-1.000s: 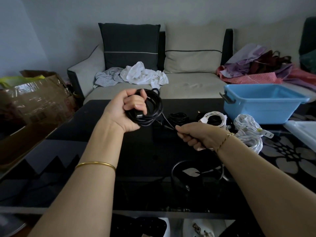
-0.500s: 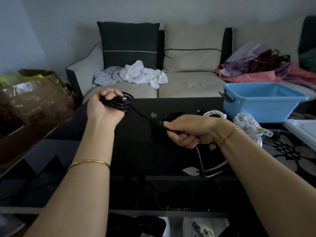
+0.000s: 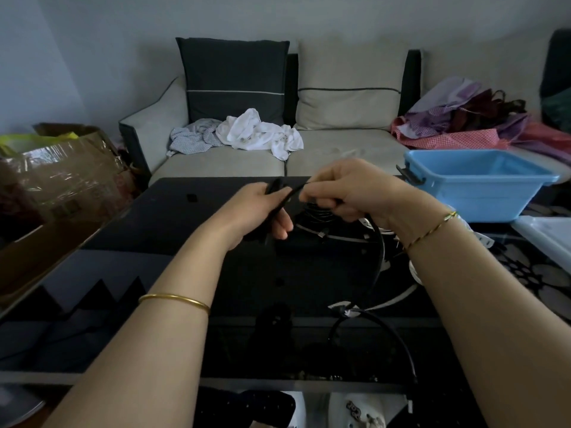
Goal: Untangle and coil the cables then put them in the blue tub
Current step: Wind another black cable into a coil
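Dark table (image 3: 173, 217): left hand (image 3: 253, 211) grips black cable (image 3: 378, 257); right hand (image 3: 349, 189) pinches same cable.

Both bare forearms reach forward and converge, bringing the hands almost together. The left hand (image 3: 256, 211) curls its fingers round a bundle of black cable (image 3: 379, 254) (palm turned inward). The right hand (image 3: 349, 189), knuckles up and just beside it, grips the same cable in a fist.
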A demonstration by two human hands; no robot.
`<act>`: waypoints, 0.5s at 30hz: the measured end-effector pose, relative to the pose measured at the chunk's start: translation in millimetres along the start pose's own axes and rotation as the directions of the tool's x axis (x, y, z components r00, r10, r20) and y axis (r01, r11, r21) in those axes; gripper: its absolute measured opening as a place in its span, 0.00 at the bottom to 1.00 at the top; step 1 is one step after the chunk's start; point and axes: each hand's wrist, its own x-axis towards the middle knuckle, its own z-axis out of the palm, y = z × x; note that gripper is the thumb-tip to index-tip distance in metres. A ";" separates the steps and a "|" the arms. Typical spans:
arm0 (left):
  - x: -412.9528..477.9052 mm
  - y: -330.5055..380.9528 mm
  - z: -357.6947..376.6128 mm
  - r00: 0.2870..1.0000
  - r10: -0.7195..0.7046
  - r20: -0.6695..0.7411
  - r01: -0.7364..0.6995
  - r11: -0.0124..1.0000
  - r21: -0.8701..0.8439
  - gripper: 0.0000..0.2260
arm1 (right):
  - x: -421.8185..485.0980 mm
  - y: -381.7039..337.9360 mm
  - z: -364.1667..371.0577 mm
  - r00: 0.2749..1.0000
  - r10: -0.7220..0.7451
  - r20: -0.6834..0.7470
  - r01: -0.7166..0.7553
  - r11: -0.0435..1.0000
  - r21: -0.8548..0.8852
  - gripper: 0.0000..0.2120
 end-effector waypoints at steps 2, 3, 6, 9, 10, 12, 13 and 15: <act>-2.5 2.5 3.1 0.987 -0.082 0.139 0.097 0.990 -0.104 0.20 | 5.0 11.5 -3.2 0.986 -0.053 -0.156 0.043 0.997 -0.068 0.09; -4.4 4.4 5.4 0.974 -0.097 0.203 0.129 0.980 -0.154 0.25 | 7.4 16.4 -3.7 0.973 -0.085 -0.214 0.067 0.994 -0.090 0.09; -5.4 9.4 8.5 0.939 -0.075 0.335 0.173 0.946 -0.275 0.32 | 12.8 24.8 -2.6 0.935 -0.180 -0.305 0.146 0.981 -0.130 0.07; -5.7 12.8 2.6 0.900 -0.063 0.431 0.254 0.880 -0.402 0.29 | 14.9 34.7 -8.9 0.876 -0.225 -0.425 0.121 0.958 -0.259 0.06; -6.7 13.4 -0.3 0.884 -0.042 0.465 0.280 0.845 -0.455 0.27 | 14.3 39.6 -12.1 0.863 -0.217 -0.456 0.096 0.957 -0.273 0.06; -8.0 14.4 -4.9 0.868 0.028 0.496 0.303 0.760 -0.575 0.25 | 12.1 49.7 -13.6 0.877 -0.159 -0.453 0.065 0.974 -0.217 0.07; -7.4 14.2 -6.2 0.868 0.076 0.491 0.298 0.710 -0.638 0.24 | 11.4 53.6 -10.9 0.898 -0.120 -0.424 0.042 0.981 -0.189 0.08; -4.8 14.1 -6.7 0.877 0.183 0.445 0.278 0.561 -0.779 0.23 | 10.6 58.1 0.3 0.949 -0.014 -0.316 -0.023 0.993 -0.115 0.11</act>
